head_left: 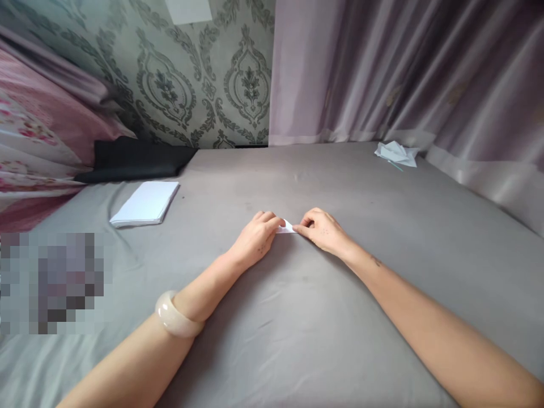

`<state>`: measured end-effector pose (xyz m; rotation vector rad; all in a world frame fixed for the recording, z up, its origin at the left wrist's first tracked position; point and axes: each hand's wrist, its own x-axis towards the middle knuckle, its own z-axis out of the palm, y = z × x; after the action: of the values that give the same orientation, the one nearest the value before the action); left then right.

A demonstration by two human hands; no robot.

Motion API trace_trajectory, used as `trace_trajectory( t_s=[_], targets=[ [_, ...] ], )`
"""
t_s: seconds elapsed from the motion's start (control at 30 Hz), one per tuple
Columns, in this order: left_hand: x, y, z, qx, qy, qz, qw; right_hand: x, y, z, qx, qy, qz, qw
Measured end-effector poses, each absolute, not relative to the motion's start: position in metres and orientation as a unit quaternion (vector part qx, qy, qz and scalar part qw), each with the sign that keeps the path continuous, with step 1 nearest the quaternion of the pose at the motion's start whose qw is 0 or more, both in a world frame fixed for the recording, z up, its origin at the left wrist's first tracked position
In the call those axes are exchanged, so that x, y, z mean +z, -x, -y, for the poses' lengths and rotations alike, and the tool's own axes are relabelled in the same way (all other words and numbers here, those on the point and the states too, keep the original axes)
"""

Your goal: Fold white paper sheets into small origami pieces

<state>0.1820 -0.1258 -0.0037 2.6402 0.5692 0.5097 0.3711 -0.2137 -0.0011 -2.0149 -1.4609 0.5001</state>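
A small folded piece of white paper (pixel 288 228) lies on the grey sheet, between my two hands. My left hand (pixel 258 232) has its fingers curled over the paper's left end. At the right corner, the thumb and fingertips of my right hand (pixel 321 228) pinch the paper. Only the middle of the paper shows, with a peaked upper edge and a straight lower edge; my fingers cover its ends. A pale bangle (pixel 176 317) sits on my left wrist.
A stack of white paper (pixel 147 203) lies at the left on the grey sheet (pixel 293 340). Folded white papers (pixel 395 153) and a thin teal stick (pixel 395 165) are at the far right. A black cloth (pixel 140 158) lies at the back left, with curtains (pixel 361 73) behind.
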Motion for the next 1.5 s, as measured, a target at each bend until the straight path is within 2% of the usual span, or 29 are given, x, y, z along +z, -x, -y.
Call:
trace_trajectory(
  t_s=[0.17,0.27,0.33,0.53,0.67,1.07,1.3,1.5],
  targets=[
    [-0.001,-0.182,0.129,0.154,-0.965,-0.159,0.14,-0.002,-0.377,0.224,0.239,0.729,0.511,0.388],
    [0.0,-0.182,0.131,0.136,-0.973,-0.145,0.113,-0.001,-0.366,0.233,0.155,0.686,0.561,0.437],
    [0.001,-0.182,0.132,0.127,-0.976,-0.142,0.101,0.001,-0.355,0.238,0.103,0.647,0.641,0.4],
    [0.003,-0.174,0.132,0.113,-0.98,-0.136,0.097,0.01,-0.327,0.251,0.031,0.674,0.716,0.178],
    [0.009,-0.164,0.132,0.103,-0.978,-0.147,0.109,0.012,-0.322,0.255,0.002,0.686,0.717,0.122],
    [0.005,-0.159,0.128,0.127,-0.971,-0.163,0.121,0.015,-0.323,0.252,-0.012,0.676,0.731,0.091],
    [0.003,-0.17,0.127,0.17,-0.948,-0.236,0.133,0.019,-0.326,0.245,0.009,0.68,0.723,0.118],
    [0.002,-0.168,0.128,0.184,-0.946,-0.224,0.142,0.015,-0.33,0.252,0.004,0.669,0.73,0.139]
  ],
)
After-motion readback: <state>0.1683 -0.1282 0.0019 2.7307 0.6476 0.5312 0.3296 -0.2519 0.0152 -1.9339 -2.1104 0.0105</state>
